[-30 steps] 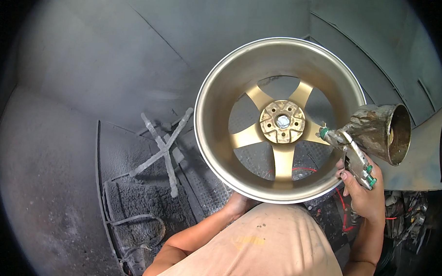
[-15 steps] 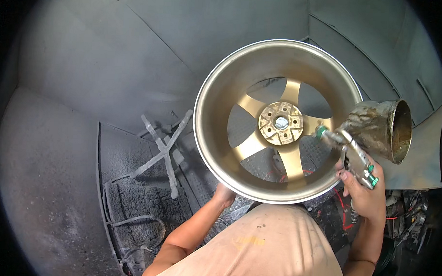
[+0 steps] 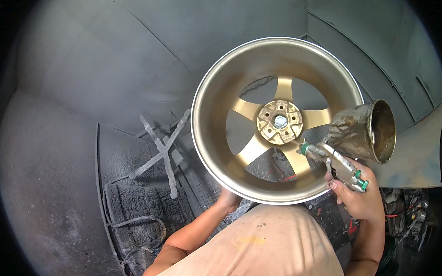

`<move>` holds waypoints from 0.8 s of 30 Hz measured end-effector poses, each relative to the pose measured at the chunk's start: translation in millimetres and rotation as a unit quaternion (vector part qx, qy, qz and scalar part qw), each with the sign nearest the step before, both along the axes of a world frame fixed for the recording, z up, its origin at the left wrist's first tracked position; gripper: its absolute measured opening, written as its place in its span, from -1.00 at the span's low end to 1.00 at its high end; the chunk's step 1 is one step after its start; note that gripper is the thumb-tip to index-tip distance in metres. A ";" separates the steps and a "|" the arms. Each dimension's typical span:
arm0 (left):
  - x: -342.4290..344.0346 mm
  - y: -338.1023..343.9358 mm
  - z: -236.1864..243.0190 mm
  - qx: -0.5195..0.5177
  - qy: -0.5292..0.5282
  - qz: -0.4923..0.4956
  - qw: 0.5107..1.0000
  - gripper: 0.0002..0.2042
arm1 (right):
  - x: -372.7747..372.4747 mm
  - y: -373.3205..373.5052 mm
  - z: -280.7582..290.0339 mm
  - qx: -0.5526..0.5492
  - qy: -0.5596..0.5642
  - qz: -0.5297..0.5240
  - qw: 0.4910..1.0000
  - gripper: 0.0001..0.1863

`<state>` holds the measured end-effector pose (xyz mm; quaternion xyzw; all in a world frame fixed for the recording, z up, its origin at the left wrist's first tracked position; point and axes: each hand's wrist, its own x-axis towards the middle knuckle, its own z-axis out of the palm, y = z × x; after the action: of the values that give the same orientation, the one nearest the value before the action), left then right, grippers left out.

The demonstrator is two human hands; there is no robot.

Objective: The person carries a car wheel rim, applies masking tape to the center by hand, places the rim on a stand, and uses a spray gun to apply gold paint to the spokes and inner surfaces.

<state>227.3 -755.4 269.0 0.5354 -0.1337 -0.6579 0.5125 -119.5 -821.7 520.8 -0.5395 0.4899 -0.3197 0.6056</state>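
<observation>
A gold-painted car wheel rim [image 3: 205, 113], its open barrel facing up, shows five-holed hub [image 3: 280, 122] and broad spokes in front of my body. My right hand [image 3: 358, 194] is closed round a metal spray gun [image 3: 344, 169] with green fittings. On the gun sits a paint-crusted cup [image 3: 357, 130], tilted with its open mouth to the right. The nozzle hangs over the right part of the rim and points left toward a lower spoke. At the rim's near left edge is my left hand [image 3: 228, 200], its fingers hidden under the wheel.
An X-shaped grey stand [image 3: 163, 153] stands on the left, above a crusted grey mat [image 3: 141, 203] and a bent hose. Grey sheet walls [image 3: 152, 23] enclose the far side. Cluttered parts [image 3: 408, 212] and a red line lie at the right.
The spray gun has moved left and slightly toward me over the wheel. The wheel has turned a little counterclockwise, and my left hand has shifted slightly right along its edge.
</observation>
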 end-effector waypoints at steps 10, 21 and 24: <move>-29.3 4.9 23.4 0.017 0.054 -0.079 0.995 -0.50 | -4.2 -7.3 -16.1 -0.073 0.012 -0.107 0.992 -0.44; -17.1 17.2 12.9 0.048 -0.002 -0.238 0.970 -0.53 | -7.2 4.3 -4.9 0.011 -0.014 0.008 1.000 -0.42; -8.1 8.1 16.7 0.065 -0.028 -0.201 0.977 -0.53 | -8.4 1.3 -10.8 -0.018 0.005 -0.038 0.999 -0.41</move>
<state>219.2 -747.3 285.7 0.5484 -0.2094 -0.7393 0.3300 -127.9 -820.4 510.0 -0.5330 0.5071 -0.3486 0.5808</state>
